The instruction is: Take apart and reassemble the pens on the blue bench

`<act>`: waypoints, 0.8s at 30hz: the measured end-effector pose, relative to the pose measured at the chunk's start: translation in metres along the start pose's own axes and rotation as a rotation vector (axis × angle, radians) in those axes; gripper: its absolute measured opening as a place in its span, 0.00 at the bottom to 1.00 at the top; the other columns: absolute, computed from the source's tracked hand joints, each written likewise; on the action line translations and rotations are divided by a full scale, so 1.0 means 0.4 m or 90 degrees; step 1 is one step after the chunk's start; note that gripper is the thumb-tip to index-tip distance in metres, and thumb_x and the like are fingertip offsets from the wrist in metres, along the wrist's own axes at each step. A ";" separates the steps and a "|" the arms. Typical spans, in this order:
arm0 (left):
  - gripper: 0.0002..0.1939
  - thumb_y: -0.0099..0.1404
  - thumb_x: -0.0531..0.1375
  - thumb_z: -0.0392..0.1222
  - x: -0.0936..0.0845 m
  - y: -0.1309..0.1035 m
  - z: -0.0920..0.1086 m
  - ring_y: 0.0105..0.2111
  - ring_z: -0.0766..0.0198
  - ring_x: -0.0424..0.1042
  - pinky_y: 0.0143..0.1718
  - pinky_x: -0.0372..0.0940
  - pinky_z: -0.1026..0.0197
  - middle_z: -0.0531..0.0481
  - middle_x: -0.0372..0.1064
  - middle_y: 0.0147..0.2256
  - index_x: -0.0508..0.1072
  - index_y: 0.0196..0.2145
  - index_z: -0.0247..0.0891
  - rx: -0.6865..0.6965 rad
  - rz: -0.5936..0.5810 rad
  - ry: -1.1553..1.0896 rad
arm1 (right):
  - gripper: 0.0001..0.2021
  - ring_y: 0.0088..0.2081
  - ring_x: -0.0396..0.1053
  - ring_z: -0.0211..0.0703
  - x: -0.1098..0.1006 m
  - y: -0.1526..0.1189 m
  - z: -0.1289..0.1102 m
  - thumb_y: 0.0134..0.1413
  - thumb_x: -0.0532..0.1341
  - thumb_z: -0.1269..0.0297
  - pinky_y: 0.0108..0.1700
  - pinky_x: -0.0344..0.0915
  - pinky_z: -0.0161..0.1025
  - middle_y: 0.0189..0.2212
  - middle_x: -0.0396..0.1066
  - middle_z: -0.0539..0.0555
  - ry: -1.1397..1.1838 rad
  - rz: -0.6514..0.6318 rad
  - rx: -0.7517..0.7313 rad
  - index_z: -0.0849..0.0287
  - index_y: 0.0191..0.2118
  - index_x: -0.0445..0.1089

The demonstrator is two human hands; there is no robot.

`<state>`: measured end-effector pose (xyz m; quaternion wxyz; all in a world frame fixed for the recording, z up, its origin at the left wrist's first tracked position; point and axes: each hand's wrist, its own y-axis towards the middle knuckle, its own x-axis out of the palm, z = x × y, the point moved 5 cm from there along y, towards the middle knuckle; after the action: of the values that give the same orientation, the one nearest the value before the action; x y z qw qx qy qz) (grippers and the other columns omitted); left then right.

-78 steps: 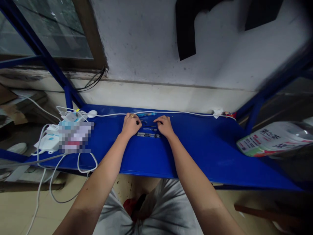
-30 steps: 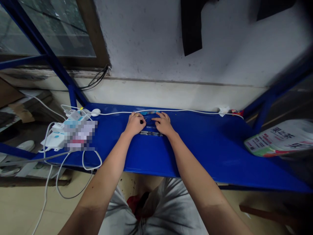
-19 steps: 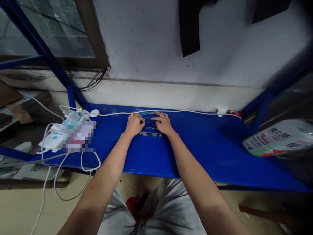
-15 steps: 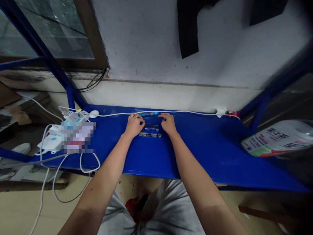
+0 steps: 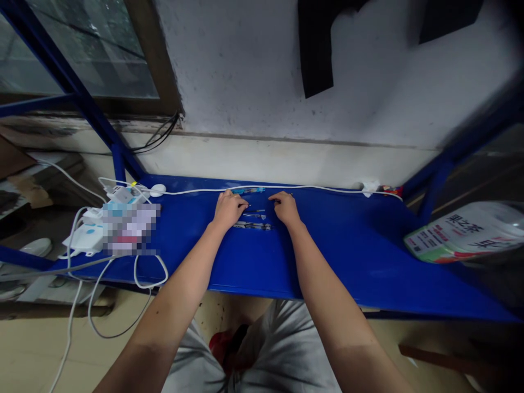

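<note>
My left hand point(image 5: 229, 210) is closed over the blue table point(image 5: 254, 262), its fingertips pinched on something small I cannot make out. To its right, my right hand point(image 5: 285, 207) has its fingers curled, with a dark bit showing at the fingertips; what it holds is too small to tell. Blue pens point(image 5: 252, 190) lie at the back between the hands. Thin dark pen parts point(image 5: 254, 213) rest in the middle. Nearer me, several dark and clear pens point(image 5: 254, 225) lie side by side.
A white cable point(image 5: 319, 188) runs along the table's back edge. Power strips and chargers point(image 5: 88, 237) with looping cables sit at the left. A large labelled plastic bottle point(image 5: 462, 232) lies at the right. Crumpled white tissue point(image 5: 370, 188) is at the back right.
My left hand has shifted slightly right and its fingertips are now closer to the middle. My right hand has moved slightly right, away from the pens.
</note>
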<state>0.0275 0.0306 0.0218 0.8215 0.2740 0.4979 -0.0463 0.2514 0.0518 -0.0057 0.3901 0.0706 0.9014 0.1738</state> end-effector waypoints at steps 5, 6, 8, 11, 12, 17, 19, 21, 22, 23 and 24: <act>0.10 0.69 0.62 0.40 0.004 0.002 0.005 0.46 0.45 0.67 0.51 0.62 0.41 0.45 0.82 0.40 0.85 0.38 0.46 -0.008 0.004 0.004 | 0.19 0.41 0.75 0.46 0.001 -0.005 -0.004 0.53 0.54 0.79 0.52 0.72 0.46 0.40 0.78 0.58 0.049 0.006 -0.001 0.59 0.39 0.83; 0.10 0.69 0.61 0.39 0.004 0.002 0.005 0.46 0.45 0.67 0.51 0.62 0.41 0.45 0.82 0.39 0.85 0.37 0.46 -0.009 0.005 0.005 | 0.19 0.40 0.75 0.46 0.001 -0.005 -0.004 0.53 0.55 0.78 0.51 0.72 0.46 0.40 0.78 0.58 0.059 0.008 0.001 0.59 0.38 0.83; 0.11 0.69 0.61 0.37 0.004 0.002 0.005 0.45 0.45 0.68 0.51 0.62 0.42 0.45 0.82 0.39 0.85 0.35 0.45 -0.009 0.007 0.013 | 0.18 0.39 0.75 0.45 0.001 -0.006 -0.002 0.52 0.55 0.78 0.50 0.72 0.45 0.39 0.78 0.57 0.069 0.010 0.012 0.59 0.38 0.82; 0.10 0.67 0.62 0.38 0.001 0.002 0.002 0.46 0.45 0.69 0.52 0.63 0.42 0.45 0.82 0.40 0.85 0.37 0.45 -0.018 0.016 0.012 | 0.17 0.38 0.75 0.44 0.002 -0.004 0.000 0.51 0.55 0.79 0.49 0.73 0.44 0.37 0.77 0.57 0.086 0.010 0.030 0.59 0.38 0.81; 0.09 0.67 0.63 0.38 -0.001 0.002 0.002 0.46 0.44 0.69 0.52 0.63 0.42 0.45 0.82 0.40 0.84 0.37 0.45 -0.023 0.022 0.006 | 0.17 0.38 0.75 0.44 0.002 -0.004 -0.001 0.51 0.56 0.79 0.49 0.73 0.45 0.37 0.77 0.56 0.097 0.010 0.035 0.59 0.38 0.80; 0.08 0.68 0.64 0.38 -0.017 -0.001 0.018 0.45 0.48 0.71 0.53 0.65 0.44 0.47 0.81 0.40 0.84 0.40 0.44 -0.020 0.057 -0.085 | 0.18 0.40 0.74 0.45 0.013 -0.004 -0.032 0.48 0.59 0.75 0.51 0.73 0.46 0.40 0.75 0.55 0.234 0.017 0.041 0.58 0.45 0.78; 0.08 0.68 0.65 0.38 -0.023 -0.004 0.035 0.43 0.52 0.71 0.51 0.67 0.48 0.48 0.81 0.38 0.83 0.42 0.44 0.000 0.064 -0.161 | 0.20 0.37 0.73 0.42 0.033 -0.008 -0.057 0.47 0.64 0.71 0.48 0.74 0.45 0.41 0.74 0.54 0.333 -0.027 0.039 0.57 0.49 0.75; 0.07 0.67 0.65 0.37 -0.026 -0.007 0.053 0.40 0.55 0.72 0.48 0.68 0.51 0.49 0.80 0.36 0.83 0.42 0.43 0.021 0.060 -0.226 | 0.22 0.36 0.73 0.41 0.053 -0.013 -0.082 0.46 0.66 0.68 0.44 0.74 0.43 0.42 0.73 0.53 0.429 -0.072 0.038 0.56 0.51 0.72; 0.07 0.67 0.66 0.37 -0.027 -0.008 0.060 0.40 0.56 0.73 0.48 0.69 0.52 0.49 0.80 0.36 0.83 0.41 0.43 0.028 0.056 -0.247 | 0.23 0.36 0.73 0.41 0.059 -0.016 -0.090 0.46 0.67 0.67 0.44 0.74 0.43 0.41 0.73 0.52 0.458 -0.082 0.042 0.55 0.51 0.71; 0.06 0.67 0.66 0.37 -0.027 -0.010 0.065 0.40 0.57 0.73 0.48 0.69 0.52 0.50 0.79 0.35 0.83 0.40 0.43 0.029 0.053 -0.262 | 0.23 0.36 0.73 0.40 0.063 -0.018 -0.097 0.45 0.68 0.66 0.44 0.74 0.42 0.41 0.72 0.52 0.480 -0.087 0.046 0.55 0.50 0.70; 0.05 0.67 0.66 0.37 -0.027 -0.010 0.066 0.39 0.57 0.74 0.47 0.69 0.53 0.50 0.79 0.35 0.83 0.39 0.43 0.025 0.051 -0.271 | 0.22 0.37 0.73 0.40 0.065 -0.020 -0.101 0.45 0.69 0.66 0.44 0.75 0.42 0.40 0.73 0.51 0.496 -0.089 0.052 0.55 0.49 0.70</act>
<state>0.0417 0.0119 0.0384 0.9039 0.2935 0.3008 -0.0800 0.2042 0.0407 -0.0008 0.0268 -0.0466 0.9908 0.1245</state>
